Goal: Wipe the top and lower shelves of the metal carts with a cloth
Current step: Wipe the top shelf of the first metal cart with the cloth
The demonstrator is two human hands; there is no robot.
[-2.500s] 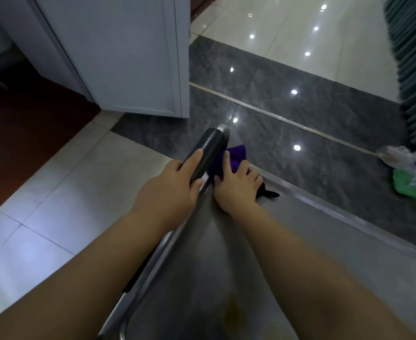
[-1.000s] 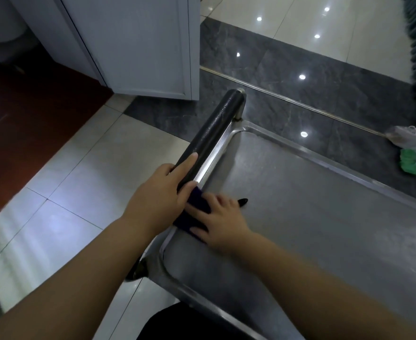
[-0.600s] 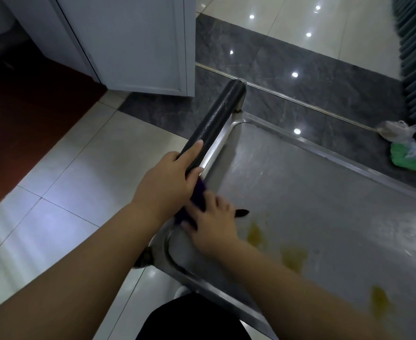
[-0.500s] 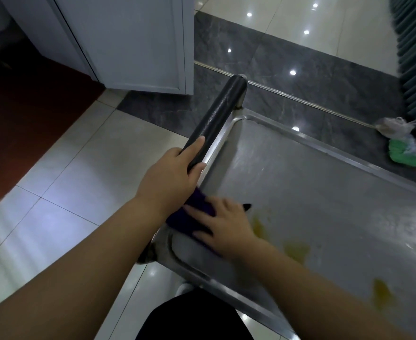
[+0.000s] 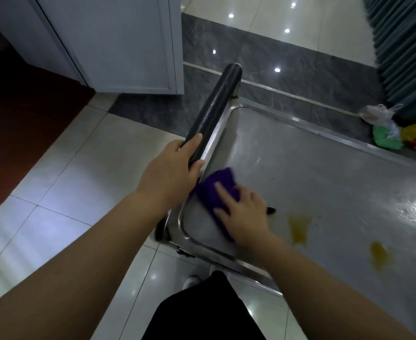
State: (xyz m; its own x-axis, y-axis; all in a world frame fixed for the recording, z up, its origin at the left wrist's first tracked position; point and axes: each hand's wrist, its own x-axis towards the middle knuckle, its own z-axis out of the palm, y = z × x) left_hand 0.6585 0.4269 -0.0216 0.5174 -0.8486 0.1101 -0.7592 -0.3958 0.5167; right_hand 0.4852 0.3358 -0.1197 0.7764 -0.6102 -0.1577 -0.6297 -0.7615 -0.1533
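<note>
Head view shows the left hand (image 5: 169,168) grasping the cart's black handle (image 5: 213,111). Flat-fingered, the right hand (image 5: 243,214) presses a purple cloth (image 5: 214,190) onto the top shelf (image 5: 324,182) near two yellow stains (image 5: 300,229).

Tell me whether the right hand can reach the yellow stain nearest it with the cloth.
Probably yes: the right hand presses the cloth close beside that stain, with only bare shelf between them.
</note>
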